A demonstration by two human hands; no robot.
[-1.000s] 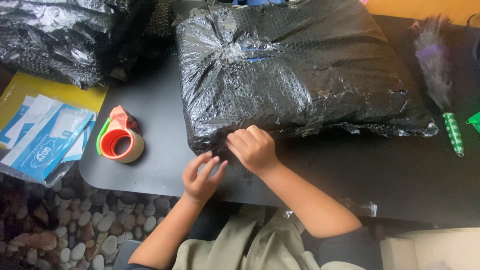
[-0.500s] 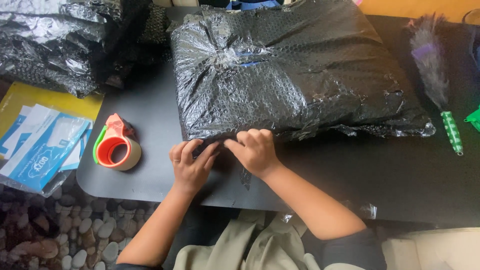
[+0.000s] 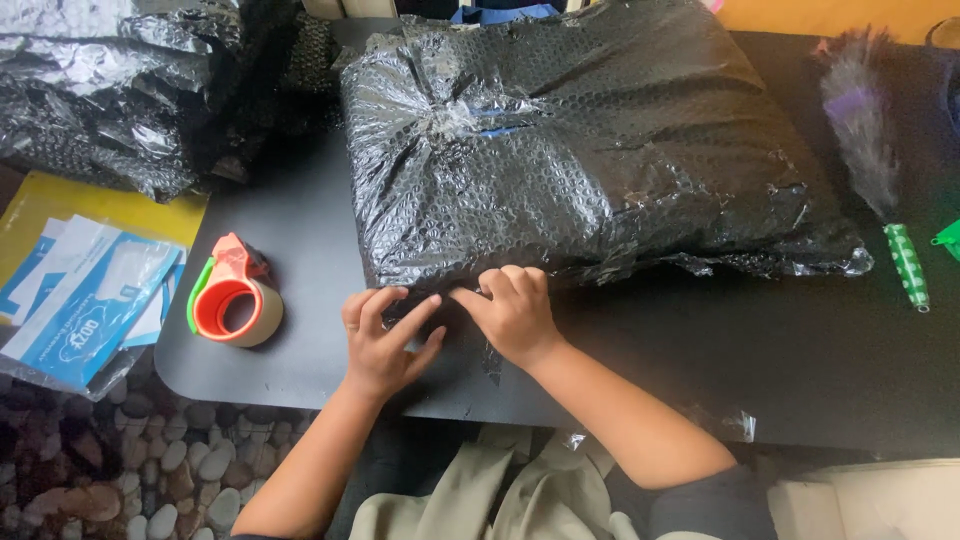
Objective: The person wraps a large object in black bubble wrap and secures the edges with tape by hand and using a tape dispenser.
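The dark desk [image 3: 300, 250] carries a big parcel wrapped in black bubble wrap [image 3: 570, 150], which fills the desk's middle. Its long axis runs left to right across the desk, with a gathered, taped knot of wrap on its top left part and a loose, crinkled fringe trailing off its right near corner. Left of the parcel lies a heap of loose black bubble wrap [image 3: 120, 90]. Right of the parcel lies a feather duster [image 3: 870, 150] with a green handle pointing toward the near edge.

Since a moment ago the left hand [image 3: 385, 335] has come up from the desk edge to the parcel's near edge, so both hands now press there together, side by side. The right hand [image 3: 515, 310] lies palm down with fingers bent on the wrap's flap; the left hand is spread flat beside it. Neither is clenched round anything.

Left of the parcel's near corner stands an orange tape dispenser [image 3: 235, 300], untouched, and beyond it blue and white envelopes [image 3: 85, 300].
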